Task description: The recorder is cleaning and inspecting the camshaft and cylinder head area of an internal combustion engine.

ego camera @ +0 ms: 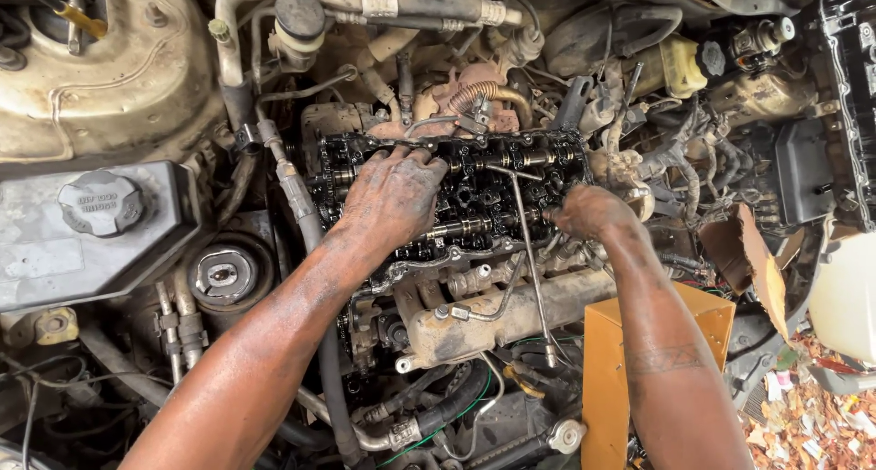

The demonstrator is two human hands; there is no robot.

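Note:
An open, oily cylinder head (pixel 474 192) with exposed camshafts lies in the middle of the engine bay. My left hand (pixel 392 196), black with grease, rests palm-down on its left part, fingers spread over the cam area. At the head's right end is my right hand (pixel 589 213), its fingers curled against it; what they grip is hidden. A long thin metal rod (pixel 529 260) lies across the head and runs down toward me, between my two forearms.
A grey reservoir with a round cap (pixel 100 205) sits at the left, a pulley (pixel 219 274) beside it. A yellow metal box (pixel 607 379) stands under my right forearm. Hoses and pipes (pixel 301 205) run around the head. Torn cardboard (pixel 748 251) and a white container (pixel 849 297) lie right.

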